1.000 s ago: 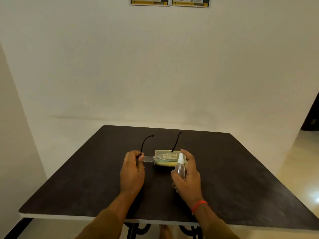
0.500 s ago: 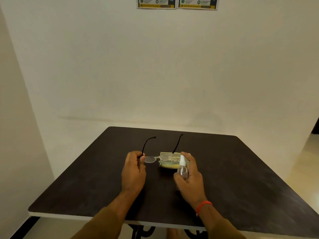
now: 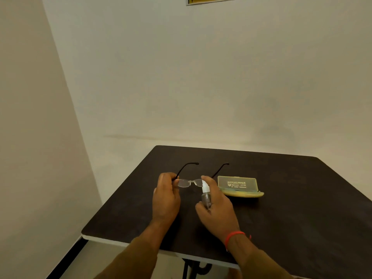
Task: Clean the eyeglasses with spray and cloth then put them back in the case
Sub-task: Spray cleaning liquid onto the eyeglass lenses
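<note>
Rimless eyeglasses [image 3: 190, 182] with thin black temples are held above the dark table, temples unfolded and pointing away from me. My left hand [image 3: 166, 195] pinches them at their left hinge. My right hand [image 3: 216, 206] grips a small clear spray bottle [image 3: 205, 193] with a white nozzle, my forefinger resting on top of the nozzle right beside the right lens. The open yellow-green glasses case [image 3: 238, 186] lies on the table to the right of my hands, its translucent lid raised. I cannot see a cloth.
The square dark table [image 3: 291, 218] stands in a corner, with white walls close behind and to the left. Its near edge [image 3: 120, 241] runs just under my forearms. Posters [image 3: 209, 0] hang high on the back wall.
The view has swung left, so the case now lies to the right of my hands instead of behind them. The bottle nozzle has come closer to the right lens.
</note>
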